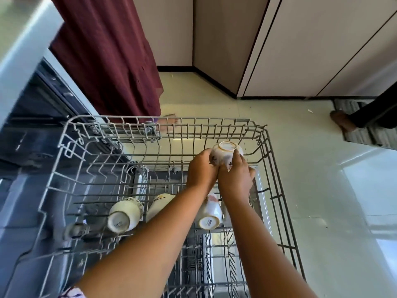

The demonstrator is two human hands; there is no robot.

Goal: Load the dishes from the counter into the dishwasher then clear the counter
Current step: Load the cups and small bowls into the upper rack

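Observation:
A small white bowl (225, 153) with a gold rim and dark flower marks is upside down at the far right of the pulled-out upper dishwasher rack (279, 190). My left hand (200, 171) and my right hand (235, 179) grip it from both sides. Three white cups lie in the rack nearer me: one (124, 214) at the left, one (158, 204) in the middle, partly behind my left forearm, and one (210, 215) between my forearms.
The open dishwasher body (32, 130) is at the left, with the lower rack (214, 265) visible below. A person in a dark red skirt (107, 57) stands beyond the rack. Another person's foot (341, 121) rests on a mat at the right. Cabinets line the back.

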